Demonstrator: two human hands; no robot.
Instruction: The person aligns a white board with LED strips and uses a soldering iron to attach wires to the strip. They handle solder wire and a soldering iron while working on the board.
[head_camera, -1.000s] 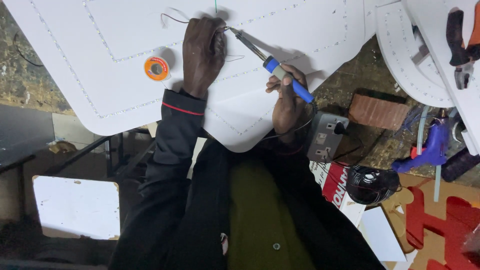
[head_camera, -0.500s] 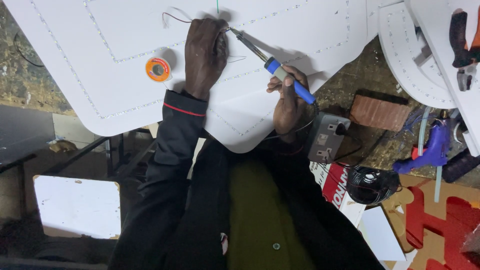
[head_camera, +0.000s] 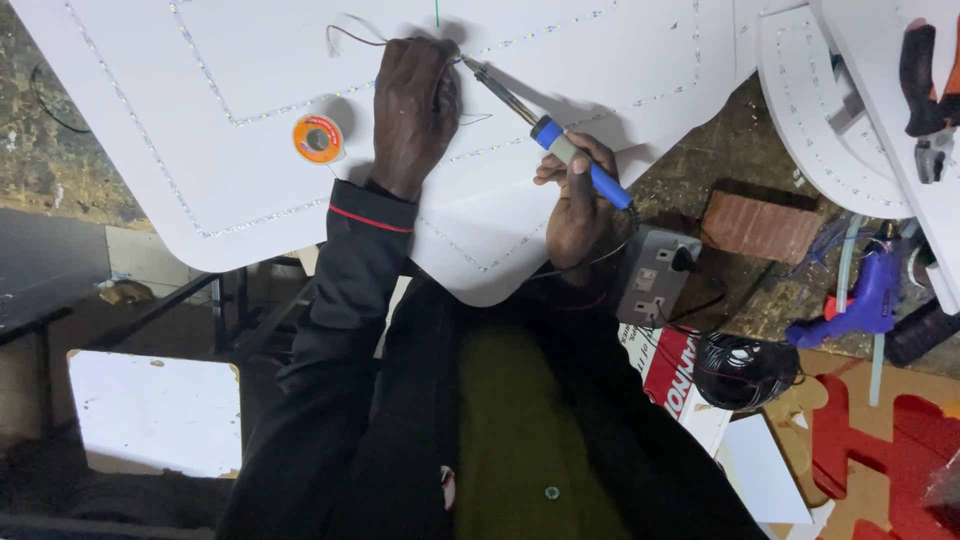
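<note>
A big white board (head_camera: 250, 130) with rounded corners fills the upper view, lines of small LEDs (head_camera: 215, 100) running across it in nested outlines. The left arm, in a dark sleeve (head_camera: 320, 340) with a red cuff stripe, reaches straight up over the board; the left hand (head_camera: 415, 110) lies palm down, its fingers together and pressed on thin wires (head_camera: 350, 35) at an LED line. The right hand (head_camera: 575, 195) sits lower and to the right at the board's edge, wrist bent, fingers clamped round the blue grip of a soldering iron (head_camera: 545, 130), which slants up and left so its tip meets the board just beside the left fingertips. An orange solder spool (head_camera: 318, 138) lies flat on the board, near the left hand but apart from it. To the right, off the board, are a grey socket box (head_camera: 655, 275), a brick (head_camera: 760, 225), a blue glue gun (head_camera: 865, 300) and a coil of black wire (head_camera: 745, 370). Against the earlier frames, both hands and the iron hold the same pose; only the view has drifted slightly.
</note>
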